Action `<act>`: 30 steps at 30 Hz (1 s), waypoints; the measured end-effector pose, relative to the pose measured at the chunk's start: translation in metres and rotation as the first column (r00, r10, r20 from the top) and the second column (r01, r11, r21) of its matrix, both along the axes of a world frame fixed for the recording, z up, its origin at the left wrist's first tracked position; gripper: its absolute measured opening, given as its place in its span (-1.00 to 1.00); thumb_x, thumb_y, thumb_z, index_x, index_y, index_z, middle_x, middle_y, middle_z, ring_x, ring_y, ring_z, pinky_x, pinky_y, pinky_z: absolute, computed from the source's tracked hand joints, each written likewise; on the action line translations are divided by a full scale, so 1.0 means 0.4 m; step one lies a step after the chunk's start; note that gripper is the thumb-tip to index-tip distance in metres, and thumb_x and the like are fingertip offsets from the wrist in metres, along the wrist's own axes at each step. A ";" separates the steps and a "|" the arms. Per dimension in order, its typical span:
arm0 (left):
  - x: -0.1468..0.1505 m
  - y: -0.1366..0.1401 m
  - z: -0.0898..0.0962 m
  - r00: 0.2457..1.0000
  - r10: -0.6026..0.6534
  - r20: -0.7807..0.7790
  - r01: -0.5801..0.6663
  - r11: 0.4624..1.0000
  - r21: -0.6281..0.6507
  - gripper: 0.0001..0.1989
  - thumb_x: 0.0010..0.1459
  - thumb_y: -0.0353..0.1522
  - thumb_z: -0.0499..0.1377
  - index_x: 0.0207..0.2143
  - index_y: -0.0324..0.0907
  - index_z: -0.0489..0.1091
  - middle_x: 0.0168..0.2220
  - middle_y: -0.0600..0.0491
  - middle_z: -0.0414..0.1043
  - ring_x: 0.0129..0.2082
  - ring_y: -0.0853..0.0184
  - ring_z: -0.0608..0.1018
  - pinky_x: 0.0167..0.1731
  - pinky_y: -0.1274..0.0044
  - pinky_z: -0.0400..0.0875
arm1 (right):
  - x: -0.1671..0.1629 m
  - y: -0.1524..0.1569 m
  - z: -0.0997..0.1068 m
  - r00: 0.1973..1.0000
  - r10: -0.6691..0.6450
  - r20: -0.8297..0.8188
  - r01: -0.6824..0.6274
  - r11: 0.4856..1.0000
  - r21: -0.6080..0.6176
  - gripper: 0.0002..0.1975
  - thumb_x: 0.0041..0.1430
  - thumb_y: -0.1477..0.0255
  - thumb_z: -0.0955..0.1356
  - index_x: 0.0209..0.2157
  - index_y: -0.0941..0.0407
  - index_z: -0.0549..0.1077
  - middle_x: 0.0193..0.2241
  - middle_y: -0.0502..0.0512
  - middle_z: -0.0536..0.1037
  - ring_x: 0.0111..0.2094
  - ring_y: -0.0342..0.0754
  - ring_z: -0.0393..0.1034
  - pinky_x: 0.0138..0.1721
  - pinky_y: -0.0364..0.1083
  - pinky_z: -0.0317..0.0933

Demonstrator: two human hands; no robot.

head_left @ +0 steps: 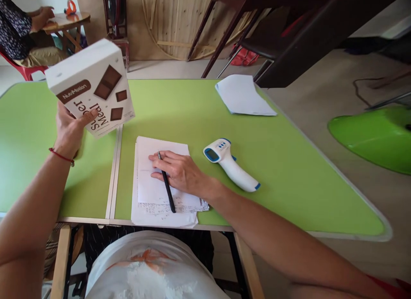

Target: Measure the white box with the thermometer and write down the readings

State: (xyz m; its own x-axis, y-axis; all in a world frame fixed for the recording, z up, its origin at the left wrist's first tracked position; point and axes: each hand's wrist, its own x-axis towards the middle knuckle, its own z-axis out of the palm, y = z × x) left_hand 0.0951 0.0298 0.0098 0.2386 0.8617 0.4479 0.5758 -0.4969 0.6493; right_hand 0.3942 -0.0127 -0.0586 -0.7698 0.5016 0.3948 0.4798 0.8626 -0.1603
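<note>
My left hand (72, 125) grips a white box (111, 87) lettered "NutriMotion Super Meal", with brown squares printed on it. The box is raised over the left part of the table and tilted, my thumb across its front and my other fingers mostly hidden behind it. My right hand (180, 170) rests on a stack of white paper (163, 147), with a black pen (167, 185) held against its fingers and slanting down toward me. Handwriting shows on the lower edges of the sheets. Right of this hand lies a white and blue infrared thermometer (231, 164).
The green folding table (298, 192) has a metal seam left of the paper. More white sheets (245, 93) lie at its far right edge. A green chair (372, 136) stands to the right; dark furniture (289, 46) rises behind. A seated person (22, 33) is at the back left.
</note>
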 end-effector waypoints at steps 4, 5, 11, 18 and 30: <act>0.065 -0.024 -0.023 0.797 -0.054 0.602 0.056 0.998 0.015 -0.55 0.02 -0.17 0.40 -0.10 -0.17 0.42 -0.10 0.04 0.53 -0.08 0.14 0.55 -0.10 0.30 0.48 | -0.007 -0.013 0.003 0.998 0.011 0.067 -0.027 0.972 0.234 -0.85 0.30 0.50 0.27 -0.24 0.20 0.49 -0.34 0.20 0.62 -0.18 0.03 0.50 -0.33 -0.09 0.39; 0.088 -0.033 -0.027 0.783 -0.069 0.619 0.100 0.995 -0.016 -0.55 -0.01 -0.19 0.41 -0.12 -0.20 0.44 -0.15 -0.01 0.54 -0.12 0.11 0.57 -0.14 0.31 0.50 | -0.010 -0.020 0.006 0.993 0.011 0.118 -0.043 0.962 0.271 -0.83 0.30 0.56 0.26 -0.25 0.20 0.49 -0.35 0.20 0.62 -0.20 0.01 0.50 -0.35 -0.10 0.38; 0.168 -0.067 -0.049 0.796 -0.048 0.604 0.179 0.971 -0.158 -0.47 -0.04 -0.21 0.43 -0.05 -0.19 0.37 -0.12 -0.06 0.54 -0.15 0.10 0.58 -0.20 0.36 0.49 | -0.018 -0.102 0.062 0.909 -0.030 0.416 -0.096 0.956 0.278 -0.79 0.19 0.67 0.25 -0.21 0.21 0.46 -0.08 0.38 0.56 -0.22 0.06 0.50 -0.38 -0.07 0.32; 0.167 -0.071 -0.071 0.906 -0.073 0.418 0.188 0.952 -0.242 -0.40 0.08 -0.10 0.32 0.07 -0.19 0.25 0.01 -0.14 0.44 -0.02 0.03 0.51 -0.09 0.26 0.44 | 0.043 -0.135 0.157 0.766 -0.307 0.564 0.389 0.921 -0.026 -0.78 0.17 0.67 0.21 -0.23 0.23 0.44 -0.59 0.12 0.55 -0.57 -0.01 0.44 -0.57 -0.08 -0.09; 0.198 -0.078 -0.096 0.878 0.001 0.479 0.131 0.961 -0.242 -0.54 0.28 -0.05 0.10 0.08 -0.15 0.33 0.11 -0.07 0.40 0.21 0.05 0.34 0.17 0.22 0.27 | 0.119 -0.076 0.123 0.599 -0.680 0.423 0.781 0.614 -0.118 -0.56 0.25 0.27 0.28 0.11 0.16 0.33 -0.36 0.16 0.60 -0.38 0.05 0.48 -0.46 -0.09 0.16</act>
State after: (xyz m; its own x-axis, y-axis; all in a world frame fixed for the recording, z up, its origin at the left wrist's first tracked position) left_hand 0.1743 -0.0016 -0.0286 0.1163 0.9518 0.2840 0.1416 -0.2989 0.9437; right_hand 0.4418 -0.0433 -0.0093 -0.1403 0.9896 -0.0305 0.9894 0.1390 -0.0430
